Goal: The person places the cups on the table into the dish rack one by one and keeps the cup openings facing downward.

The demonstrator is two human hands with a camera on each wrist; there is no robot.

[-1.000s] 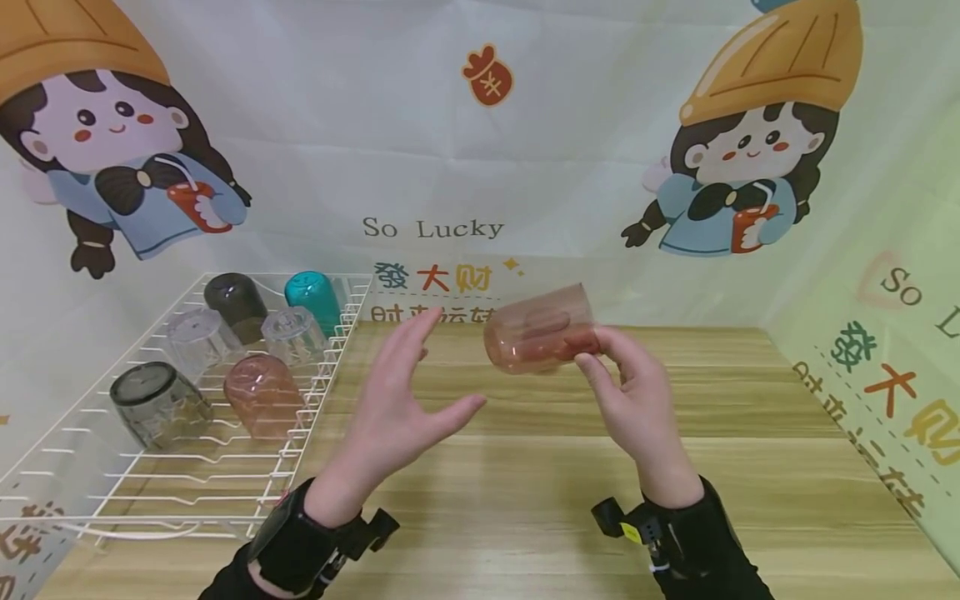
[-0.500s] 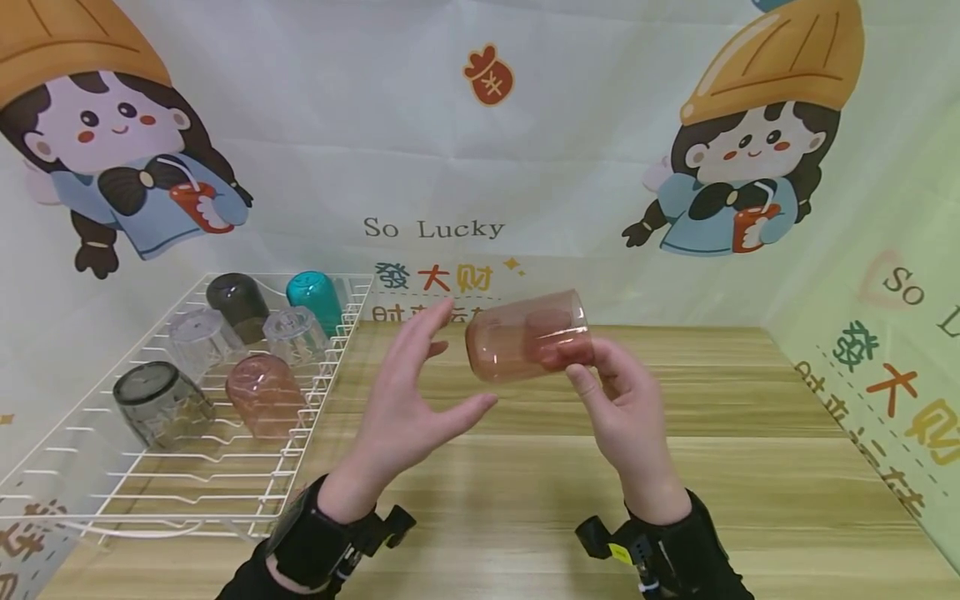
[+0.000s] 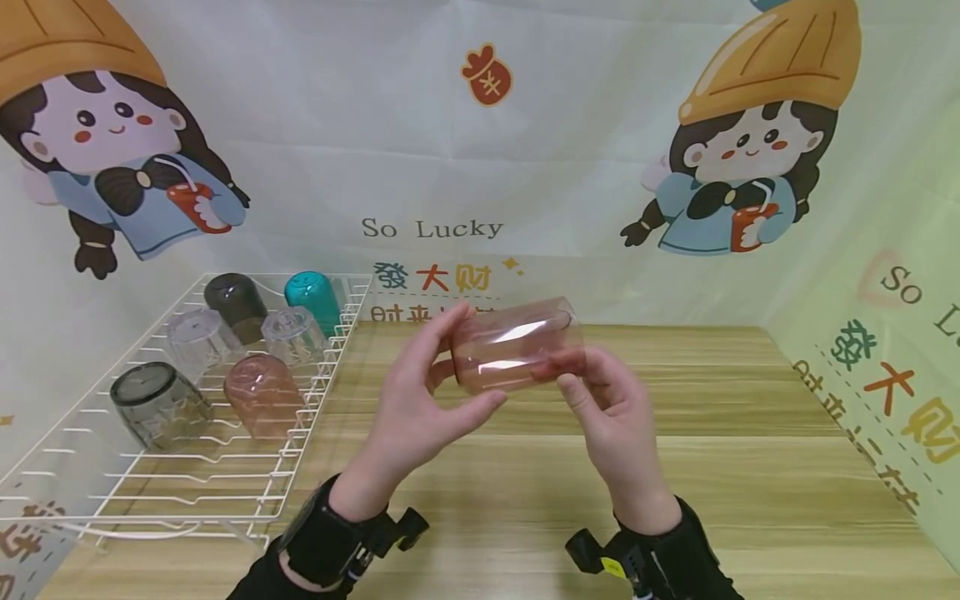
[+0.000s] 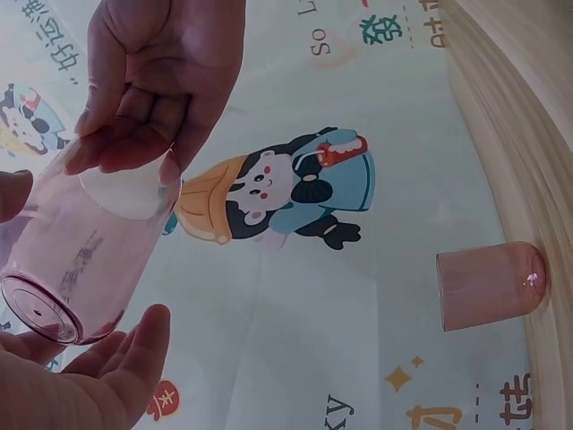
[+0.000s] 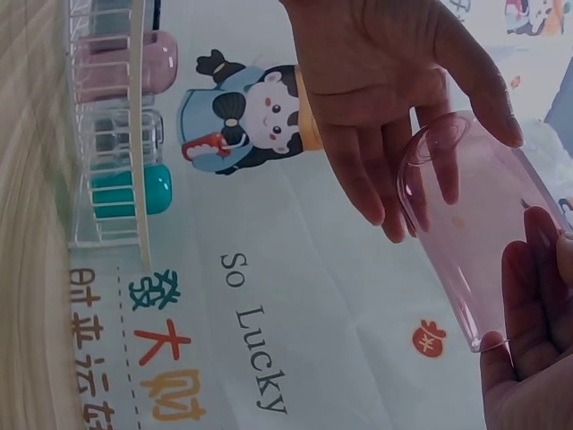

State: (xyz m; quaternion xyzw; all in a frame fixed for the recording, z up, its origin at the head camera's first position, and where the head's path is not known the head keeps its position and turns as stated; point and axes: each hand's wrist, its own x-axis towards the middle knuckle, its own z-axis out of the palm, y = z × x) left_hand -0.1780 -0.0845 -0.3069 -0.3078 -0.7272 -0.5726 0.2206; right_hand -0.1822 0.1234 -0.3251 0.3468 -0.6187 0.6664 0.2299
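A clear pink drinking glass (image 3: 517,342) is held sideways in the air, its base to the left and its mouth to the right. My right hand (image 3: 618,429) pinches it at the rim, thumb outside and fingers at the mouth. My left hand (image 3: 423,396) is around the base end, thumb in front and fingers behind, fairly straight. Whether it bears any weight is unclear. In the left wrist view, a second pink glass (image 4: 488,287) stands on the table; the held glass seems to hide it in the head view.
A white wire rack (image 3: 187,477) stands on the left of the wooden table (image 3: 750,500). It carries several upturned glasses, including a pink one (image 3: 262,396), a teal one (image 3: 313,300) and a grey one (image 3: 161,404). A printed cloth (image 3: 570,167) hangs behind.
My right hand has brought the pink glass left and slightly down. My left hand has moved right, and its thumb and fingers have come around the base end.
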